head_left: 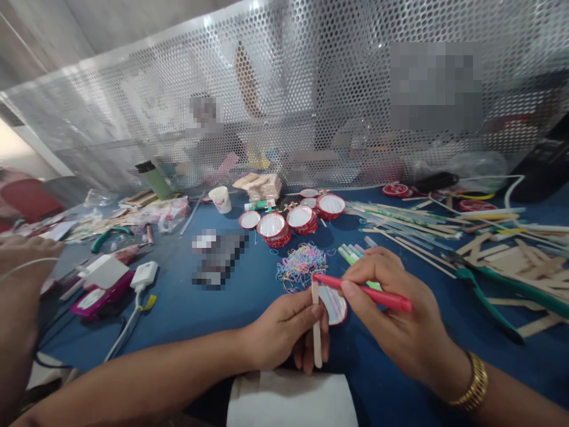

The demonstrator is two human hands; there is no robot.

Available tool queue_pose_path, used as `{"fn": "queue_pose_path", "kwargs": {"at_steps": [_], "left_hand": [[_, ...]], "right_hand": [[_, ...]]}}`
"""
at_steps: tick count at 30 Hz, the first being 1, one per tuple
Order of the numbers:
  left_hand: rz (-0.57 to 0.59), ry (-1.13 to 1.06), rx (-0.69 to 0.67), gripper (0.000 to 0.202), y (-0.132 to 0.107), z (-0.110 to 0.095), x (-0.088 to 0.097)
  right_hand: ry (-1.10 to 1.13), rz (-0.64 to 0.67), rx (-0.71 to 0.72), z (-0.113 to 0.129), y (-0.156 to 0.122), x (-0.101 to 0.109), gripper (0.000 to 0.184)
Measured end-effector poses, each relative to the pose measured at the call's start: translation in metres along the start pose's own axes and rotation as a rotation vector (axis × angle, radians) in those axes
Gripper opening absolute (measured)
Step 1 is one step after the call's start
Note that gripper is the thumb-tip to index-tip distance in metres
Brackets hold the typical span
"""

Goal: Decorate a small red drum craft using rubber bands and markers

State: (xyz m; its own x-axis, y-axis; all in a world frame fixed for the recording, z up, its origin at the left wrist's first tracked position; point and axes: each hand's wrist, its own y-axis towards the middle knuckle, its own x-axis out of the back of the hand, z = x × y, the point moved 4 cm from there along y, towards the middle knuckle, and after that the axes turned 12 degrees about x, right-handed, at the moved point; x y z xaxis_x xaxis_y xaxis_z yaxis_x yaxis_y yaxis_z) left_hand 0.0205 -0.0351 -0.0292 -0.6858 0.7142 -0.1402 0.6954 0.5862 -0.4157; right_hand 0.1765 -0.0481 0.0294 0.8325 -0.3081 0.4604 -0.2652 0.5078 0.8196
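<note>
Stick of pale wood [316, 329] is held lengthwise, from near to far, in the left hand [293, 326], with the thumb laid across its middle and the fingers closed beneath. Against its far end the tip of a red marker [377, 295] is set, gripped narrowly between thumb and fingers of the right hand [391, 302]. Red shows where the two meet; whether it is ink or only the tip cannot be told. Below that end the wood is seen bare, so the marking is judged to be barely started, with most of the length uncoloured.

Just beyond the left fingers a white disc with a red rim [336, 305] is placed; whether it is touched by them is hidden. Farther off, a heap of coloured bands [301, 264] is gathered, and behind it red-sided, white-topped drums [302, 218] are grouped, apparently already put together.

On the right of the worktop [173, 326], loose flat sticks [528, 261] are scattered in plenty, seemingly unmarked, with teal-handled pliers [486, 305] laid beside them. Thin rods [409, 219] are spread farther away. At the far middle, a block of stacked wood [262, 188] is set near a paper cup [220, 200].
</note>
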Motion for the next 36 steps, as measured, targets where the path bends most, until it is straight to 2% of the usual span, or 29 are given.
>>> {"fn": "queue_pose_path", "kwargs": {"at_steps": [36], "left_hand": [[0.004,-0.01,-0.006,0.039,-0.0003,-0.0007,0.0001]], "right_hand": [[-0.002,-0.001,-0.026,0.0008,0.0016,0.003,0.015]]}}
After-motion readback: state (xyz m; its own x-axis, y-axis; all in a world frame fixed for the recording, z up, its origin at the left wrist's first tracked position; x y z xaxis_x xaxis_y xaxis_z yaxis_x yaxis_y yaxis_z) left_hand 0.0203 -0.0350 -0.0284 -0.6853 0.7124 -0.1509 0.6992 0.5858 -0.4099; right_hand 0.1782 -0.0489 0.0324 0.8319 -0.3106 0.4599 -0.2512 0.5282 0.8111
